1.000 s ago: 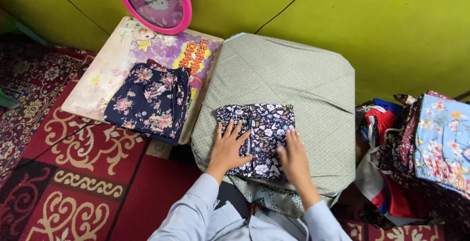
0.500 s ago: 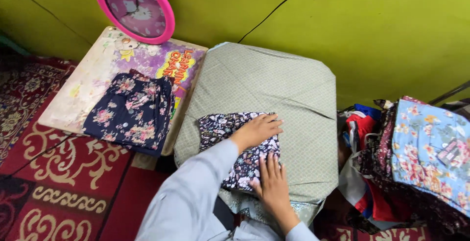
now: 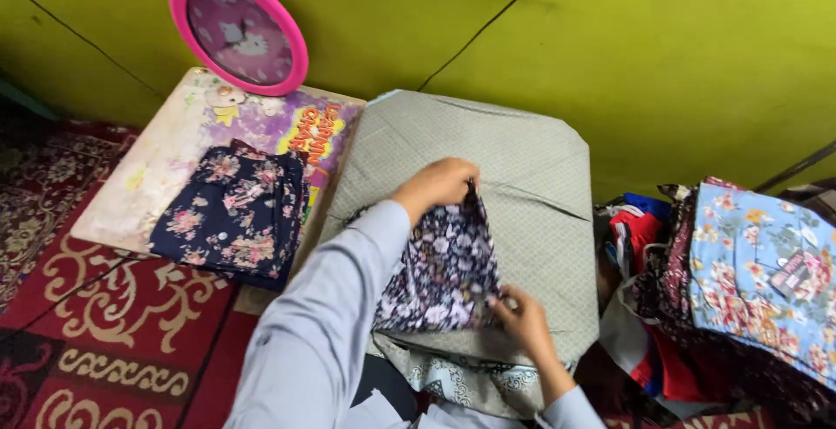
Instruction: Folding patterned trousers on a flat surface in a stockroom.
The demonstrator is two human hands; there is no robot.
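On the grey-green padded worktop (image 3: pixel 522 159), one dark floral garment (image 3: pixel 444 268) lifted a bit off the cover, left hand (image 3: pixel 438 183) clenched in a pinching grip on its top edge, right hand (image 3: pixel 522 320) pinching the lower right corner. Just left, one more folded navy floral piece (image 3: pixel 235 216) lying on a colourful printed board (image 3: pixel 165 150), with one pink round clock (image 3: pixel 239 30) leaning on the green wall behind. Over on the right, no real container, just one loose pile of clothes (image 3: pixel 723 307), light blue floral one (image 3: pixel 762 263) on top, too jumbled to count.

Home floor corner: patterned red carpet (image 3: pixel 113 324), pink clock (image 3: pixel 239 30), clothes pile (image 3: pixel 740 290).
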